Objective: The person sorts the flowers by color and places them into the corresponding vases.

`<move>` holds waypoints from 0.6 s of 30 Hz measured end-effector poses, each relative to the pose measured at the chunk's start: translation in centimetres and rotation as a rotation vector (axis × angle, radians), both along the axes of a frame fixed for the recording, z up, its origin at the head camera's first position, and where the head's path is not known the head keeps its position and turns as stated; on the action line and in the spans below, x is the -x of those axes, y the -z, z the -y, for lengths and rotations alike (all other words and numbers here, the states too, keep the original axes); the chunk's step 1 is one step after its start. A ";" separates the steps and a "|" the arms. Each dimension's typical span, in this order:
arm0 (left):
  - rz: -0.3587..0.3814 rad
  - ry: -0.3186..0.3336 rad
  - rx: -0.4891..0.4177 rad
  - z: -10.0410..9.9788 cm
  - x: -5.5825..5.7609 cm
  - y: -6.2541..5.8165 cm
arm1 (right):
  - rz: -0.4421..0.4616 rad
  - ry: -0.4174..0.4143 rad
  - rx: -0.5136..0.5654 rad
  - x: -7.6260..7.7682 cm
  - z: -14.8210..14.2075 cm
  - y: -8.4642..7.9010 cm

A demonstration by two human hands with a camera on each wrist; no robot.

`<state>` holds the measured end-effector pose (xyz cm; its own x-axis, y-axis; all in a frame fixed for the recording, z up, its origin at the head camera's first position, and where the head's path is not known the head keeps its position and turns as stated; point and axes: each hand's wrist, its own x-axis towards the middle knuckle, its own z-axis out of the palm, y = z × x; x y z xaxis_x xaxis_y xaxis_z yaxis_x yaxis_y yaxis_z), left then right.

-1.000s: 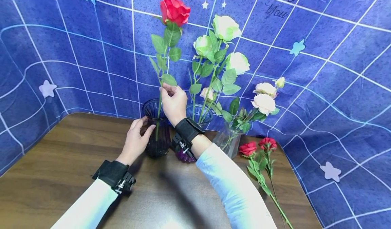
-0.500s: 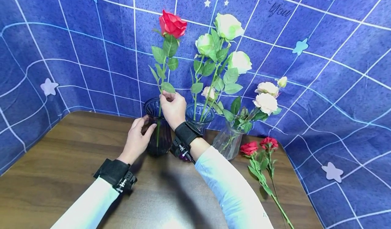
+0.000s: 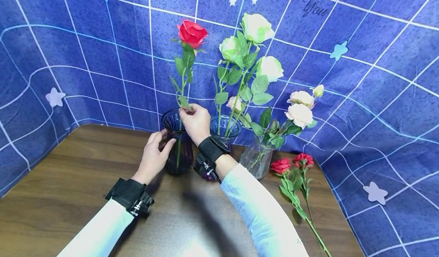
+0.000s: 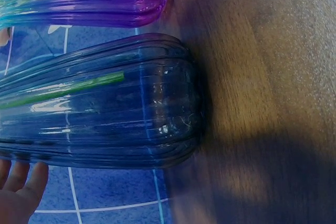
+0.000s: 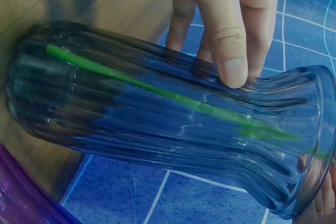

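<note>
A red rose (image 3: 193,33) stands above a dark bluish ribbed glass vase (image 3: 185,158), its green stem running down inside. My right hand (image 3: 197,123) pinches the stem just above the vase's rim. At the vase's left side, my left hand (image 3: 154,154) holds it below the flared neck. The right wrist view shows the left thumb (image 5: 231,66) against the glass and its other fingers behind. Seen through the glass in the left wrist view, the cut end of the stem (image 4: 105,80) hangs short of the vase's bottom.
Right beside it, a blue-to-purple vase (image 3: 224,135) holds white-green roses (image 3: 257,28). Farther right, a clear vase (image 3: 257,162) carries pale pink roses (image 3: 299,115). Two red flowers (image 3: 281,166) lie on the wooden table (image 3: 85,165). A blue gridded cloth (image 3: 113,59) hangs behind.
The red rose has come down, its stem going deeper into the vase, and its bloom has turned slightly. My right hand has lowered with it; the left stays at the vase.
</note>
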<state>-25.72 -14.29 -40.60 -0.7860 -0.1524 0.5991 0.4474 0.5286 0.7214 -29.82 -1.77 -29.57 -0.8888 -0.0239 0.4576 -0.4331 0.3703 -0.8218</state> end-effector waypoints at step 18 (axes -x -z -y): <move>0.014 -0.006 -0.014 -0.2 0.0 -0.1 | 0.034 -0.004 -0.060 0.0 -0.2 -0.2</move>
<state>-25.72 -14.09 -40.52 -0.7935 -0.1655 0.5857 0.4336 0.5215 0.7349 -29.83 -1.61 -29.38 -0.9038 -0.0545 0.4244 -0.4067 0.4178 -0.8125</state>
